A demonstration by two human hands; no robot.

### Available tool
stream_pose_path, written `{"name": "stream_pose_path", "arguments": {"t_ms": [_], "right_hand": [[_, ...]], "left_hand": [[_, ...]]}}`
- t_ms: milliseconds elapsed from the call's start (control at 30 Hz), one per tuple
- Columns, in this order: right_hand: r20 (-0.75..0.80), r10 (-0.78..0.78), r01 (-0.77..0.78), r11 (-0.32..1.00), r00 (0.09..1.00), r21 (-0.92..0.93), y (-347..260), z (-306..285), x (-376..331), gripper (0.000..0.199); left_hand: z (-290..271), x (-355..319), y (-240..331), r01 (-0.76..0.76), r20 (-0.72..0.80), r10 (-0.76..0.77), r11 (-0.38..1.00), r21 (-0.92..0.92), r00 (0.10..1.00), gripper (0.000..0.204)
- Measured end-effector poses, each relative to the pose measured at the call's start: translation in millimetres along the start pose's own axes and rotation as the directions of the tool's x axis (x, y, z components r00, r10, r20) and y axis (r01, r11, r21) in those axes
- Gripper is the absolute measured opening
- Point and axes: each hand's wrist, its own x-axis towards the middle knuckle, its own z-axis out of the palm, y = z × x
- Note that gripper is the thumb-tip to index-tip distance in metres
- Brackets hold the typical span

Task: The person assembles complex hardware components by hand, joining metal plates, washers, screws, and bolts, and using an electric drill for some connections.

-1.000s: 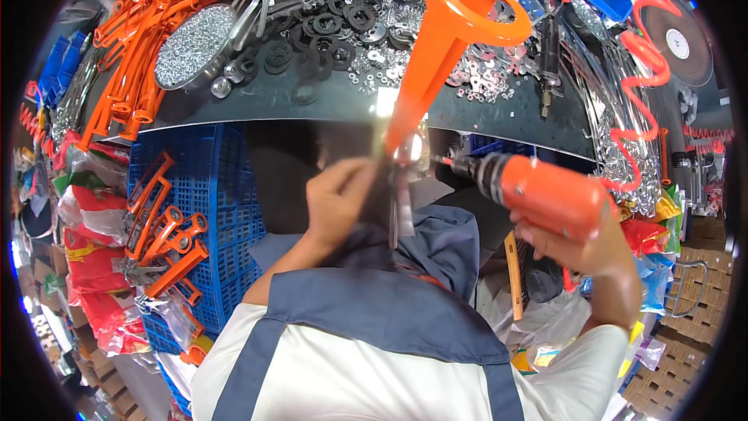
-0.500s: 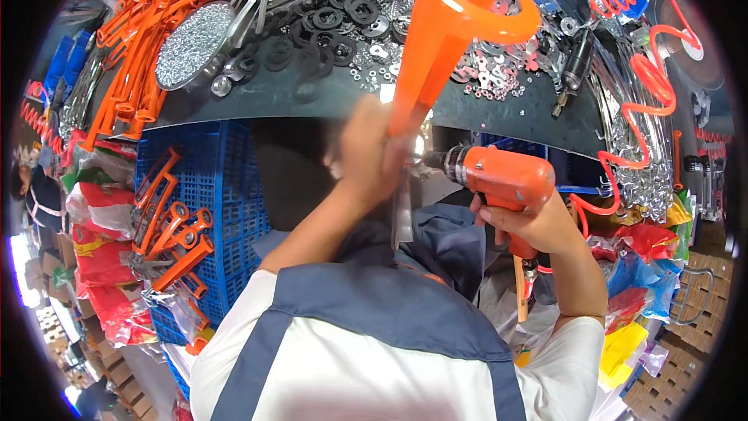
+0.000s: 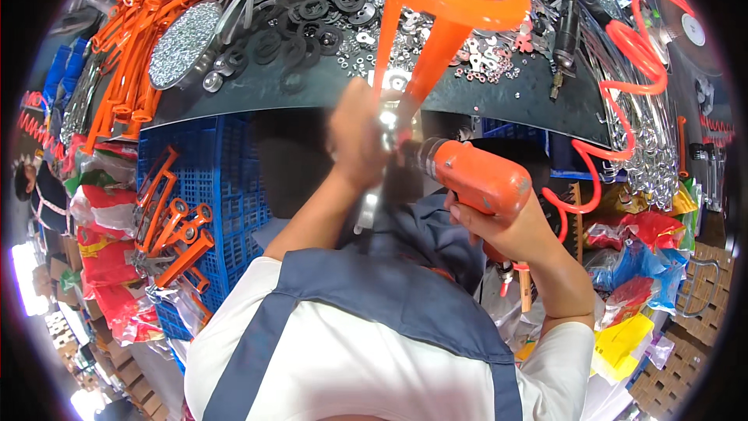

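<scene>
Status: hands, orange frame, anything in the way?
Right hand gripping orange-red pistol-shaped power driver. Left hand blurred at lower end of orange ring-topped frame, grip unclear. Red coiled hose right of driver, clear of frame.

Worn on the person's head, the left camera of a side-by-side fisheye pair looked steeply down from above the near side of a dark workbench, facing forward across it. At close range, the left hand and right hand showed near the workbench's front edge, the wearer's shirt filled its near side, and the wide field spread to both sides of the workbench.
</scene>
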Motion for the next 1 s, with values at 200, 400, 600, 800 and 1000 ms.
{"name": "stream_pose_path", "arguments": {"t_ms": [200, 400, 600, 800, 1000], "right_hand": [[-0.043, -0.06, 0.066, 0.988, 0.997, 0.143, 5, -4, -12, 0.045], [-0.238, -0.115, 0.14, 0.986, 0.964, 0.091, 22, 1, -60, 0.031], [-0.154, 0.009, 0.04, 0.949, 0.988, 0.312, 23, 16, -66, 0.029], [-0.11, -0.026, 0.072, 0.893, 0.994, 0.444, 20, 34, -58, 0.037], [-0.078, 0.025, 0.017, 0.872, 0.997, 0.489, 23, 40, -56, 0.04]], "left_hand": [[-6, -14, -10, 0.079, -0.128, -0.096, 0.989, -0.128, 0.987, 0.019], [-61, -59, -10, 0.502, 0.34, -0.728, 0.007, -0.865, 0.595, 0.021], [-69, -68, 18, 0.699, 0.533, -0.609, 0.05, -0.713, 0.587, 0.026], [-78, -67, 10, 0.885, 0.67, -0.58, 0.342, -0.314, 0.462, 0.022], [-83, -60, 25, 0.755, 0.798, -0.474, -0.345, -0.558, 0.372, 0.027]]}}
